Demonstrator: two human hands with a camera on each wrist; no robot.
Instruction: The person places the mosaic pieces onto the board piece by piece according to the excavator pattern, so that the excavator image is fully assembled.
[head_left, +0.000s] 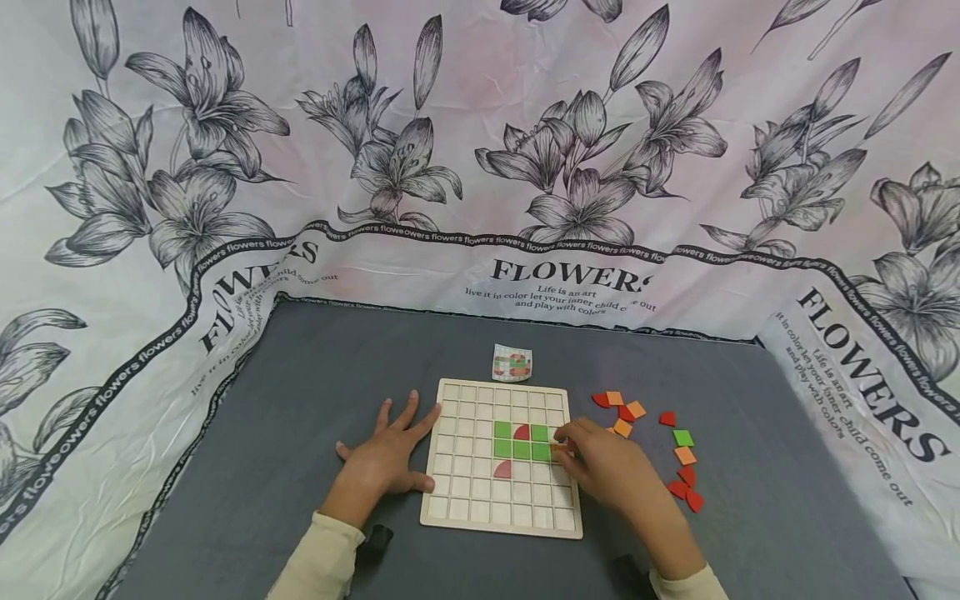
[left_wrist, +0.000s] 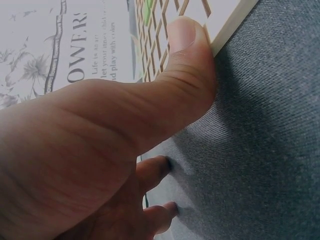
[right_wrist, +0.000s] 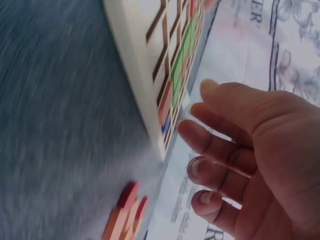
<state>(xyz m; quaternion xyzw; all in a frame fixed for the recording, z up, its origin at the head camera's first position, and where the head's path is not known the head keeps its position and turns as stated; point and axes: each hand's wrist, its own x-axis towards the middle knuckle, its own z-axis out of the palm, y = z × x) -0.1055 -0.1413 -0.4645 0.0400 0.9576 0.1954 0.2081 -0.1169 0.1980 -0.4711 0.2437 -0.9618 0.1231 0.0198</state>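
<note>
Your spread left hand (head_left: 384, 460) touches one board (head_left: 500, 529) bearing five green squares (head_left: 521, 451) and two red pieces (head_left: 503, 471); your right hand (head_left: 609, 465) hovers, fingers loosely curled.

Cream Cuffs, Bare Hands

At the bottom of the head view we see two plain, cream-coloured fabric sleeves, the left sleeve (head_left: 318, 557) left of centre and the right sleeve (head_left: 688, 585) right of it, cut off by the frame edge. Past their cuffs, the left hand (head_left: 386, 457) and right hand (head_left: 609, 468) are bare. In the left wrist view's upper middle, we make out a short, rounded thumbnail (left_wrist: 183, 34); short nails also show at right in the right wrist view.
</note>
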